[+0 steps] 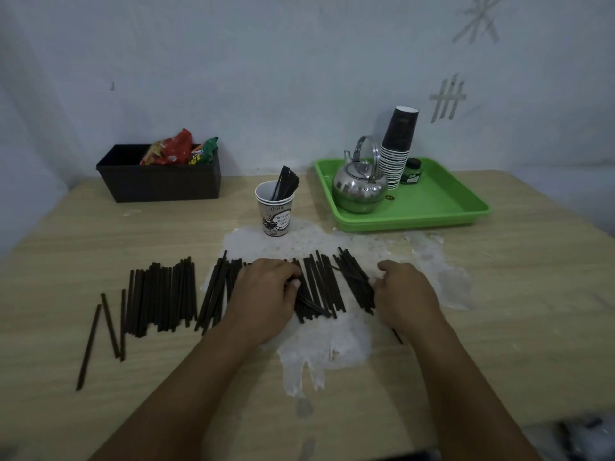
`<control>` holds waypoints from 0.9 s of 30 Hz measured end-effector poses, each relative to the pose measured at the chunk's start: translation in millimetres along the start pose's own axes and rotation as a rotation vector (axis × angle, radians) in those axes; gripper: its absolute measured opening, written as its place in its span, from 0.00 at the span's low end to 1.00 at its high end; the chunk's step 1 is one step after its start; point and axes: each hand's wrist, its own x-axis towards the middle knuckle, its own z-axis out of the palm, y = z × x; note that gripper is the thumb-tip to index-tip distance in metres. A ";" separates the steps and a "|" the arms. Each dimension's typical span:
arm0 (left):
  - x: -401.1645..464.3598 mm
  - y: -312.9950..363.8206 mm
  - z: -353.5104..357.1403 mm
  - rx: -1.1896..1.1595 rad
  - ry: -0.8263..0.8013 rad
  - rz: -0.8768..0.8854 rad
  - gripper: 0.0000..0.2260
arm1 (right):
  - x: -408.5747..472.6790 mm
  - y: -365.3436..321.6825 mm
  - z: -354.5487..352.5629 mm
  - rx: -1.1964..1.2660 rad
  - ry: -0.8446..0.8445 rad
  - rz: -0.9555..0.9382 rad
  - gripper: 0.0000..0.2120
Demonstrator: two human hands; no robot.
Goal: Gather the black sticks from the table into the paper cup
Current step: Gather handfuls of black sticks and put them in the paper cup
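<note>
Many black sticks [159,294] lie in a row across the middle of the wooden table [499,327], with a few loose ones at the far left. A printed paper cup [275,211] stands upright behind the row and holds several black sticks [284,183] that lean to the right. My left hand [263,294] rests on the middle of the row, its fingers curled on some sticks. My right hand [406,291] lies on the right end of the row, fingertips pinching at sticks there. Sticks under both palms are hidden.
A dark bin [159,181] with snack packets stands at the back left. A green tray [442,201] at the back right carries a steel kettle [359,188], a stack of paper cups [397,151] and a small green jar [412,172]. White peeled patches mark the tabletop.
</note>
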 end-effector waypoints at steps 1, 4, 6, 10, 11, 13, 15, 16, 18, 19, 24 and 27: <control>-0.1 1.2 0.3 0.004 0.000 0.005 0.08 | -4.0 1.4 -3.8 0.012 0.002 0.002 0.14; -0.4 4.7 1.9 -0.004 0.001 0.012 0.09 | -13.0 6.7 -10.8 0.029 -0.050 0.012 0.16; -0.2 6.5 3.1 -0.006 -0.004 0.016 0.10 | -18.8 10.8 -15.0 0.004 -0.099 0.024 0.18; -0.2 7.4 5.1 -0.009 -0.015 0.020 0.12 | -28.7 17.6 -18.1 -0.014 -0.114 0.034 0.24; 0.0 7.3 5.5 -0.010 -0.012 0.021 0.11 | -29.8 18.3 -17.5 -0.012 -0.107 0.033 0.23; 0.2 6.9 6.2 -0.011 -0.010 0.021 0.11 | -30.1 19.7 -15.8 -0.009 -0.084 0.035 0.23; 0.4 6.2 6.7 -0.014 -0.011 0.018 0.11 | -30.3 20.0 -15.0 -0.015 -0.060 0.020 0.20; 0.2 5.7 7.0 -0.015 -0.011 0.018 0.11 | -30.7 20.0 -14.5 -0.024 -0.054 0.008 0.18; -0.1 4.7 7.8 -0.015 -0.008 0.020 0.11 | -32.4 19.0 -13.4 -0.061 -0.059 -0.016 0.13; -0.1 4.2 8.0 -0.015 -0.009 0.020 0.11 | -33.4 18.1 -12.6 -0.083 -0.064 -0.024 0.11; 1.7 5.3 7.7 -0.024 -0.008 0.030 0.12 | -37.5 16.1 -8.1 -0.171 -0.068 -0.074 0.10; 2.1 6.6 7.7 -0.035 -0.007 0.025 0.12 | -40.7 16.3 -8.9 -0.169 -0.061 -0.080 0.10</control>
